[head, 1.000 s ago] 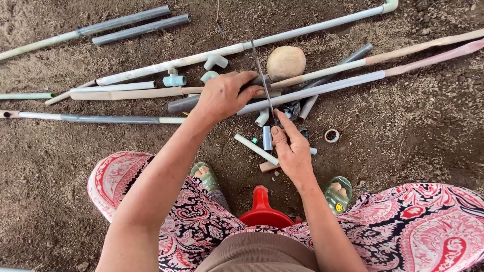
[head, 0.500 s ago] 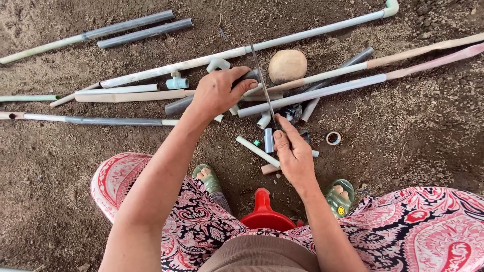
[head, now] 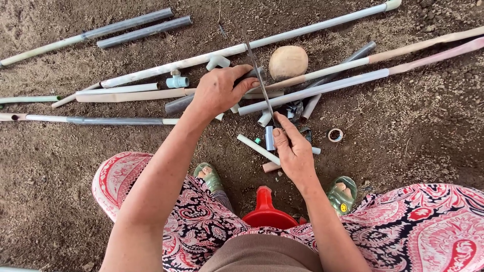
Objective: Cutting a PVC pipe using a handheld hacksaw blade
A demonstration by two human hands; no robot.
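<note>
Your left hand (head: 218,91) is clamped down on a short dark grey plastic pipe (head: 177,105) lying on the dirt ground (head: 423,151), while your right hand (head: 294,151) has its grip closed around the handle end of a thin metal saw blade (head: 258,75) that runs across that pipe. Crowding them are long pale plastic pipes (head: 302,30), a round tan stone (head: 288,62), a pale blue pipe fitting (head: 177,81) and short offcuts (head: 258,149) (one small tape ring (head: 335,135) lies just right). Open dirt lies far right and lower left; a red funnel-shaped object (head: 267,211) sits between your sandalled feet.
</note>
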